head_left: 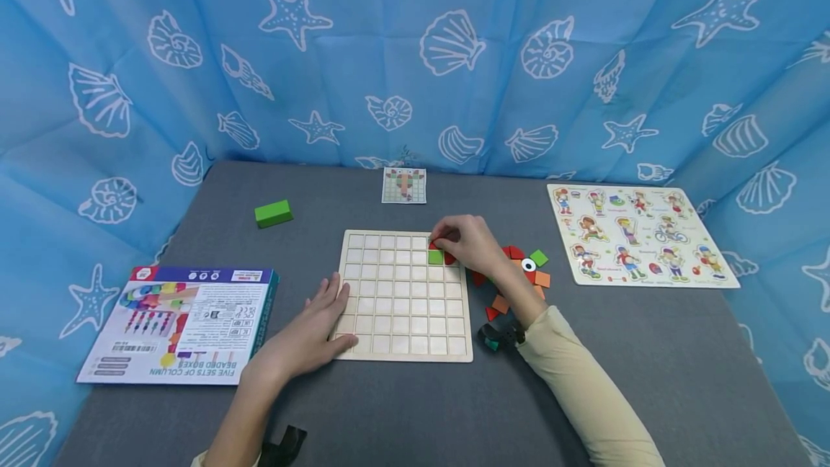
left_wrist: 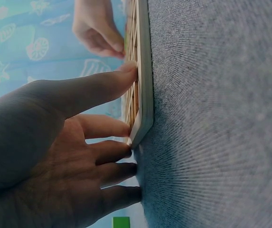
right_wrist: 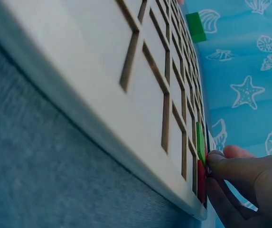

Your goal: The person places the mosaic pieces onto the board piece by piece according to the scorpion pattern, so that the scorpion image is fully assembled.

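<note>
A wooden grid board (head_left: pixel 397 359) lies in the middle of the table. At its upper right, a green square tile (head_left: pixel 436 257) sits in a cell with a red piece (head_left: pixel 449 259) to its right. My right hand (head_left: pixel 473 242) pinches another small red piece (head_left: pixel 434 244) just above the green tile; the fingers partly hide it, so its shape is unclear. My left hand (head_left: pixel 305 334) rests at the board's left edge, fingers spread. In the left wrist view, the left thumb (left_wrist: pixel 102 92) lies on the board's rim.
Loose red, orange and green pieces with a white eye disc (head_left: pixel 528 264) lie right of the board. A pattern card (head_left: pixel 404 186) is behind it, a green block (head_left: pixel 274 213) back left, a boxed set (head_left: pixel 181 330) left, and a picture puzzle board (head_left: pixel 638 236) far right.
</note>
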### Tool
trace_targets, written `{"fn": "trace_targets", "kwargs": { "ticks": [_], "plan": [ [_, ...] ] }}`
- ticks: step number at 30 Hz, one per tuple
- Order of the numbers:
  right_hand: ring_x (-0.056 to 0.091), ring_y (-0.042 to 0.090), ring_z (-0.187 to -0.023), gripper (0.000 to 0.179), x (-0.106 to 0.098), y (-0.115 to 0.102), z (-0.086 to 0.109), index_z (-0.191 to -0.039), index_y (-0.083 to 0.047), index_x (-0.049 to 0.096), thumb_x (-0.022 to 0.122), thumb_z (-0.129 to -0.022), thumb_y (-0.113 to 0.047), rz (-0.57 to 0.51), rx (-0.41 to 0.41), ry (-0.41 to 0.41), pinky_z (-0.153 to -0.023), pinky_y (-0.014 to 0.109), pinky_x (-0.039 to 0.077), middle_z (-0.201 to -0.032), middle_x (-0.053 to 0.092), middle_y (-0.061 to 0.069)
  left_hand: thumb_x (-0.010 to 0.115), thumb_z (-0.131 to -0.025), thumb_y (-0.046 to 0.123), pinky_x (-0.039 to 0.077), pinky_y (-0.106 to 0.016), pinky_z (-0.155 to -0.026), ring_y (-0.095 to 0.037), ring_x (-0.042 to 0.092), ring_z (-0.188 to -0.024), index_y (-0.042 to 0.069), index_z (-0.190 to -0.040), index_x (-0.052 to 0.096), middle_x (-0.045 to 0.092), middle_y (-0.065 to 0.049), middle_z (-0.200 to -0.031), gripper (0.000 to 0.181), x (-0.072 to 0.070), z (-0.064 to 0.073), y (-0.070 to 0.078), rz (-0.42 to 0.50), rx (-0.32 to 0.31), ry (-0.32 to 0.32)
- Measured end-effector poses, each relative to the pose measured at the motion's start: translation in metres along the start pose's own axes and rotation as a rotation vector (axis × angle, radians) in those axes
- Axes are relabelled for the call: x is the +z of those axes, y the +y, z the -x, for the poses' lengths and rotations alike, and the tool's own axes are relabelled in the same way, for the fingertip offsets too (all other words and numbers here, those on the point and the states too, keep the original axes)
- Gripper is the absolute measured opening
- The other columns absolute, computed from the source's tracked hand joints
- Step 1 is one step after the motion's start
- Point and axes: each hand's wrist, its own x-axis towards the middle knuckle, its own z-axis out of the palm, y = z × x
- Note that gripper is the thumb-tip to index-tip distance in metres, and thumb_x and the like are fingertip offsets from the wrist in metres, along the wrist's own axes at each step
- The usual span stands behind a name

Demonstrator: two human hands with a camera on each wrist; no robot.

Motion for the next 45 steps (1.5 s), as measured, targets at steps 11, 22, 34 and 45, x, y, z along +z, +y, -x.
{"fn": "trace_targets", "kwargs": {
  "ticks": [11,22,34,45],
  "plan": [
    [0.08,0.029,-0.103,0.012,-0.023,0.009,0.021,-0.112,-0.005,0.08,0.076,-0.101,-0.007,-0.043,0.027,0.046,-0.092,0.047,0.067,-0.11,0.082,0.013,0.073,-0.103,0.041,0.016,-0.079,-0.128,-0.052,0.008,-0.169,-0.002,-0.17,0.026,0.007,-0.027,-0.181,0.092,-0.003,0.002,0.007,0.011,-0.003,-0.008],
    [0.078,0.025,-0.095,0.019,-0.058,0.031,0.057,-0.118,-0.003,0.078,0.076,-0.102,-0.012,-0.029,0.12,0.024,-0.079,0.022,0.062,-0.106,0.082,0.013,0.074,-0.103,0.04,0.015,-0.08,-0.128,-0.051,0.006,-0.169,-0.002,-0.17,0.026,0.006,-0.028,-0.181,0.093,-0.003,0.002,0.007,0.033,0.002,-0.003],
    [0.06,0.009,-0.072,0.015,-0.072,0.043,0.08,-0.109,-0.001,0.082,0.079,-0.095,-0.004,0.108,0.11,-0.062,-0.063,0.02,0.05,-0.089,0.076,0.008,0.073,-0.104,0.033,0.015,-0.078,-0.13,-0.052,0.005,-0.168,-0.005,-0.169,0.025,0.006,-0.029,-0.181,0.089,-0.013,0.006,0.023,0.014,-0.024,-0.038],
    [0.058,0.014,-0.076,0.016,-0.071,0.043,0.081,-0.109,-0.002,0.076,0.081,-0.095,-0.006,0.13,0.128,-0.088,-0.065,0.023,0.049,-0.092,0.071,0.009,0.071,-0.106,0.026,0.016,-0.074,-0.133,-0.05,0.004,-0.169,-0.006,-0.169,0.024,0.004,-0.028,-0.181,0.085,-0.019,0.007,0.034,-0.031,-0.071,-0.072]
  ]
}}
